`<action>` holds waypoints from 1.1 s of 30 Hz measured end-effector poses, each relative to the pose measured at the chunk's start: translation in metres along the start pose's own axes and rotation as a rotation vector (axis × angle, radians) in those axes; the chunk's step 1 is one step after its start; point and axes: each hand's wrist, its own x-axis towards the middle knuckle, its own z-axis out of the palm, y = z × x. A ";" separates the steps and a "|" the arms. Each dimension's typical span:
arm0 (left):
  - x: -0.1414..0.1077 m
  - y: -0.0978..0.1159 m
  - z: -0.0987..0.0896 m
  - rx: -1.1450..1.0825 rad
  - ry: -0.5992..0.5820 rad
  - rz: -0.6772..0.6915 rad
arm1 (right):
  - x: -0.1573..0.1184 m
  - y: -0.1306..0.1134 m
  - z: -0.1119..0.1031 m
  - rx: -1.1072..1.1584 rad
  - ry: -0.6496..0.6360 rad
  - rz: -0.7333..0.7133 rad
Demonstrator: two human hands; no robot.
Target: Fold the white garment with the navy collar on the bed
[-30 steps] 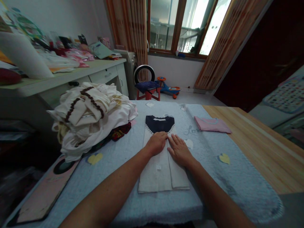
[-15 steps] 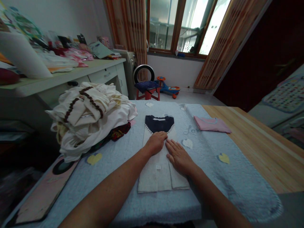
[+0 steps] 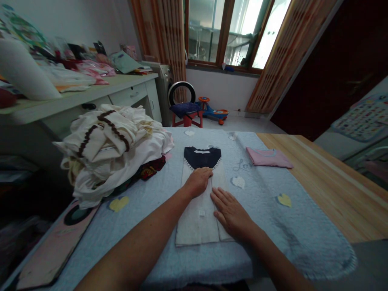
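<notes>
A white shirt with a dark navy collar lies lengthwise on the blue blanket, its sides folded inward. Below its collar, my left hand is closed, fingers bent together at the inner edge of the fold; the fingertips are partly hidden. My right hand lies flat, fingers stretched out, on the folded right side of the shirt, lower than the left hand. A small white tag shows on the cloth between my forearms.
A heap of white clothes rises at the left of the blue blanket, beside a long pink panel. At right, a folded pink garment lies near the wooden tabletop. A cluttered desk stands behind the heap.
My right hand has slid down along the folded side of the shirt, toward me. My left hand stays near the collar. The view has shifted slightly.
</notes>
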 end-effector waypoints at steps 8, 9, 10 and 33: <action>-0.001 0.001 -0.001 -0.011 0.012 0.003 | -0.018 -0.006 0.004 -0.013 0.024 -0.032; -0.001 0.001 -0.002 -0.015 0.013 0.003 | -0.020 -0.007 0.005 -0.015 0.029 -0.034; -0.001 0.001 -0.002 -0.018 0.011 0.002 | -0.022 -0.007 0.006 -0.017 0.030 -0.035; -0.002 -0.002 0.001 -0.013 0.028 0.023 | -0.026 -0.014 -0.007 0.247 0.138 0.017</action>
